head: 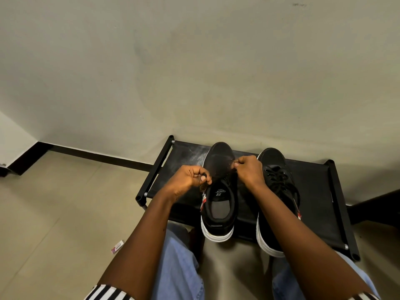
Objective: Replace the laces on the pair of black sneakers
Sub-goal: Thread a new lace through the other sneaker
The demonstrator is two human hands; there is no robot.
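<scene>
Two black sneakers w/ white soles sit side by side on a low black rack (313, 191) in lower-center/right of frame, toes pointing toward the wall (194, 61). Left sneaker (218, 204) is center frame, opening visible w/ grey insole and printed logo; its heel overhangs the rack's near edge. Right sneaker (279, 182) is just beside it to the right, black laces threaded through its eyelets, partly covered by the right forearm.

Left hand (188, 179) hovers at left side of the left sneaker's throat, fingers curled, thumb and fingers pinching a dark lace end (204, 175). Right hand (249, 169) is over the same sneaker's vamp, right side, fingers curled in a pinch on sth thin; lace there too dark/blurred to make out clearly. Both hands closed in a grip, close to each other.

Red/white tag (202, 203) hangs at left sneaker's side. Blue jeans (177, 267) at bottom, striped sleeve (108, 293) bottom left. Small pink wrapper (117, 246) on tiled floor (54, 213), lower left.
</scene>
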